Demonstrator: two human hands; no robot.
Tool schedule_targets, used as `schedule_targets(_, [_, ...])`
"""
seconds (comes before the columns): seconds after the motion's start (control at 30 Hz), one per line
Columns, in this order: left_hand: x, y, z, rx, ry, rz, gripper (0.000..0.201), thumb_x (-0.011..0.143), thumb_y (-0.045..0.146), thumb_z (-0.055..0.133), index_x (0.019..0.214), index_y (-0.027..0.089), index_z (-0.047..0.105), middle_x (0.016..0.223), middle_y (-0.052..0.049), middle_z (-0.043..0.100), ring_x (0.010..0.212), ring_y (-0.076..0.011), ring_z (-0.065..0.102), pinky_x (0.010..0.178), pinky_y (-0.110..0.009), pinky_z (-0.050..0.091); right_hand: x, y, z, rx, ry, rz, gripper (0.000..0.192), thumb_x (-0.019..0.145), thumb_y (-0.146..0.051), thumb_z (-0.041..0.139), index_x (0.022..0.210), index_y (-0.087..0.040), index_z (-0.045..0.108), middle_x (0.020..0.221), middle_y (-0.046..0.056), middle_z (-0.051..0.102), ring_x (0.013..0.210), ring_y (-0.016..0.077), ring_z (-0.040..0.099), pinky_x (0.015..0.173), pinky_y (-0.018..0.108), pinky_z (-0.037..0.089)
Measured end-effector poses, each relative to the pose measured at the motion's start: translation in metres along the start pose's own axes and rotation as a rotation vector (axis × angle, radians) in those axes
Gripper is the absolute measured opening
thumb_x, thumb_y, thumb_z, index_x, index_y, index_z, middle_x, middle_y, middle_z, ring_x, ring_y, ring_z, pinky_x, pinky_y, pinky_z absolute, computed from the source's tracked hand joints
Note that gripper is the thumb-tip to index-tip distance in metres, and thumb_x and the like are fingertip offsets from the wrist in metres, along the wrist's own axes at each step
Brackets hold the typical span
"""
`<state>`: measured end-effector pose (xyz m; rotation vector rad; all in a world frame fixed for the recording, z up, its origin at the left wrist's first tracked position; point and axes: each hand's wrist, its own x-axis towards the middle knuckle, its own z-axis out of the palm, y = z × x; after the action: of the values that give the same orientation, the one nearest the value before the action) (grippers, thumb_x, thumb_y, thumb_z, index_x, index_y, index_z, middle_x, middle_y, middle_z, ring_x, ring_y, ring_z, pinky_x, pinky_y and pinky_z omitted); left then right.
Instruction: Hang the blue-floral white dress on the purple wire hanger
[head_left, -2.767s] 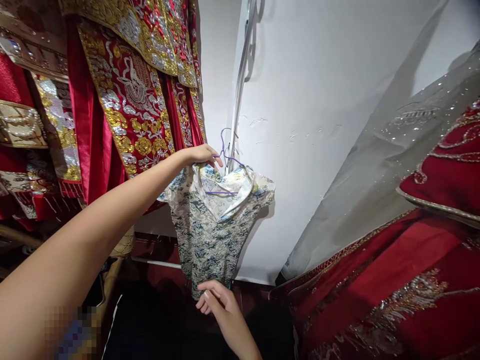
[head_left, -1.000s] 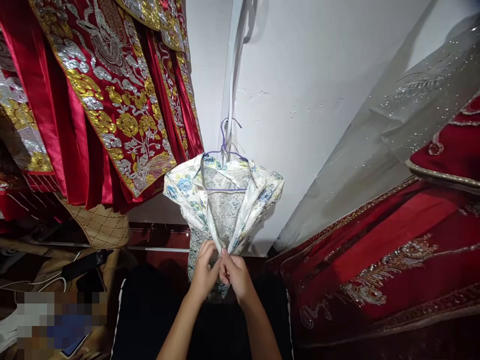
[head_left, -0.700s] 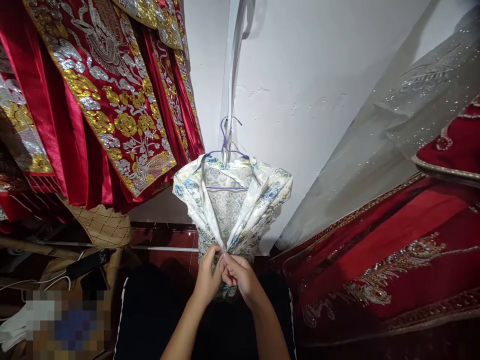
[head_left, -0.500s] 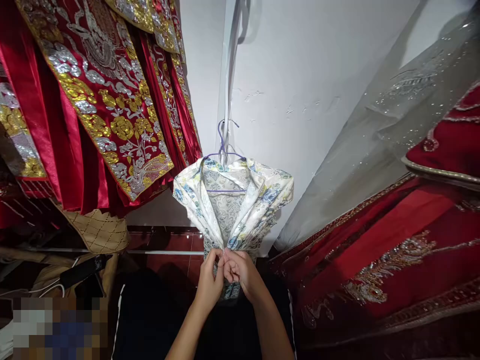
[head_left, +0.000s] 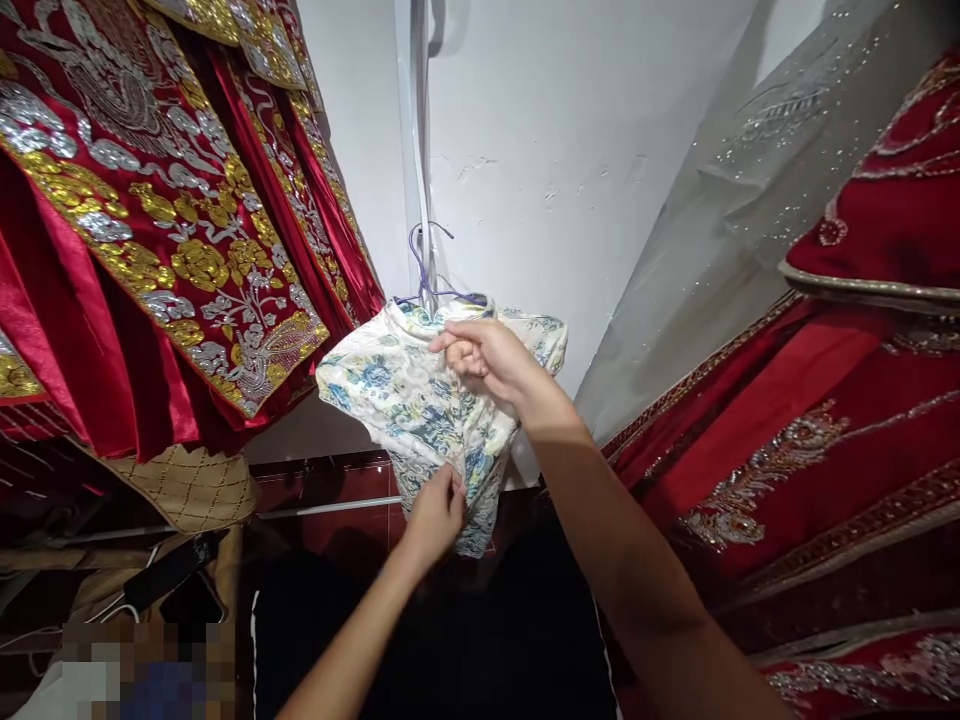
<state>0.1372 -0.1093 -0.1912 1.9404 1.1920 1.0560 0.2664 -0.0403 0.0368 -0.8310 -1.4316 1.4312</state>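
floral dress on purple hanger, centre | right hand pinching collar, 12 o'clock | left hand gripping hem, 6 o'clock | red embroidered robes at 9 o'clock

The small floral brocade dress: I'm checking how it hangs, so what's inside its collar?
A purple wire hanger rises from the small floral brocade dress; its shoulders are covered. The right hand pinches the collar, the left hand the hem.
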Motion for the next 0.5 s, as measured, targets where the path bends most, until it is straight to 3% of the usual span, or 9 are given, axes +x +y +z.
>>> schedule_targets(0.07, [0.021, 0.013, -0.031, -0.013, -0.103, 0.061, 0.017, 0.093, 0.028, 0.050, 0.081, 0.020, 0.056, 0.075, -0.002, 0.062, 0.071, -0.0183, 0.058, 0.068, -0.028, 0.041, -0.005, 0.012, 0.002, -0.051, -0.042, -0.044, 0.036, 0.097, -0.036, 0.050, 0.083, -0.009, 0.069, 0.049, 0.000, 0.057, 0.037, 0.0036, 0.037, 0.037, 0.017, 0.020])
schedule_targets(0.13, [0.044, 0.036, -0.065, -0.019, 0.055, 0.106, 0.022, 0.098, 0.033, 0.044, 0.090, 0.020, 0.060, 0.077, -0.002, 0.062, 0.071, -0.0172, 0.057, 0.068, -0.027, 0.041, -0.011, 0.022, 0.003, -0.087, -0.044, -0.074, 0.040, 0.096, -0.042, 0.050, 0.082, -0.010, 0.070, 0.049, 0.000, 0.057, 0.039, 0.0047, 0.042, 0.039, 0.017, 0.024])
schedule_targets(0.2, [0.065, 0.064, -0.096, -0.001, 0.278, 0.200, 0.023, 0.099, 0.033, 0.045, 0.114, 0.021, 0.058, 0.081, 0.000, 0.062, 0.071, -0.0160, 0.056, 0.068, -0.027, 0.041, -0.015, 0.027, 0.006, -0.129, -0.045, -0.099, 0.041, 0.095, -0.044, 0.051, 0.081, -0.011, 0.071, 0.048, -0.001, 0.057, 0.041, 0.0054, 0.045, 0.041, 0.017, 0.027])
schedule_targets(0.27, [0.083, 0.091, -0.118, 0.044, 0.379, 0.352, 0.028, 0.099, 0.031, 0.047, 0.124, 0.021, 0.056, 0.088, -0.002, 0.063, 0.077, -0.0160, 0.058, 0.073, -0.027, 0.042, -0.015, 0.026, 0.009, -0.172, -0.073, -0.142, 0.040, 0.094, -0.044, 0.053, 0.080, -0.012, 0.071, 0.049, -0.001, 0.058, 0.043, 0.0060, 0.046, 0.043, 0.018, 0.029])
schedule_targets(0.4, [0.102, 0.119, -0.133, 0.221, 0.349, 0.547, 0.018, 0.097, 0.029, 0.052, 0.097, 0.018, 0.066, 0.092, -0.005, 0.067, 0.089, -0.0191, 0.059, 0.083, -0.031, 0.042, -0.005, 0.033, 0.011, -0.148, -0.097, -0.214, 0.042, 0.094, -0.047, 0.053, 0.079, -0.013, 0.071, 0.049, -0.002, 0.056, 0.042, 0.0063, 0.044, 0.043, 0.020, 0.029])
schedule_targets(0.5, [0.104, 0.120, -0.142, 0.265, 0.533, 0.550, 0.017, 0.095, 0.030, 0.055, 0.089, 0.018, 0.066, 0.086, -0.004, 0.066, 0.088, -0.0191, 0.058, 0.088, -0.033, 0.041, 0.002, 0.062, 0.006, -0.171, -0.091, -0.176, 0.045, 0.093, -0.053, 0.052, 0.079, -0.014, 0.072, 0.048, -0.003, 0.055, 0.041, 0.0073, 0.041, 0.044, 0.022, 0.029])
